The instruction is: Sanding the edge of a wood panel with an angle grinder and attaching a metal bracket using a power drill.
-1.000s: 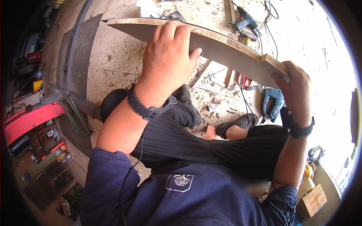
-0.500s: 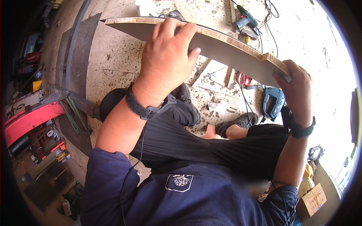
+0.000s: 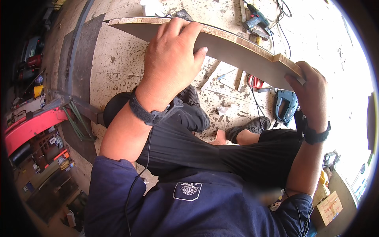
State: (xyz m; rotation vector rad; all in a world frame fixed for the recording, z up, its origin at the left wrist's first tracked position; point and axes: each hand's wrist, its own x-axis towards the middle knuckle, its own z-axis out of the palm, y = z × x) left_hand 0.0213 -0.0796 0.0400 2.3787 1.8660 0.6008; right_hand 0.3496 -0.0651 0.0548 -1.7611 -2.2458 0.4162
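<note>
A long, narrow wooden board with a grey-brown face, a pale raw edge and a small step near its right end is held up in front of me. My left hand grips it left of the middle, fingers over the top edge and thumb against the face. At the right end, my right hand clasps the board between thumb and fingers. The far side of the board, with the left fingertips, is hidden.
Beyond the board a cordless drill lies on the paint-spotted floor beside a hammer-like tool. Nearer are a blue jigsaw and red-handled scissors. A red metal beam stands at left, and a cardboard box at lower right.
My left hand has slid slightly left along the board's edge. The board and my right hand have hardly moved.
</note>
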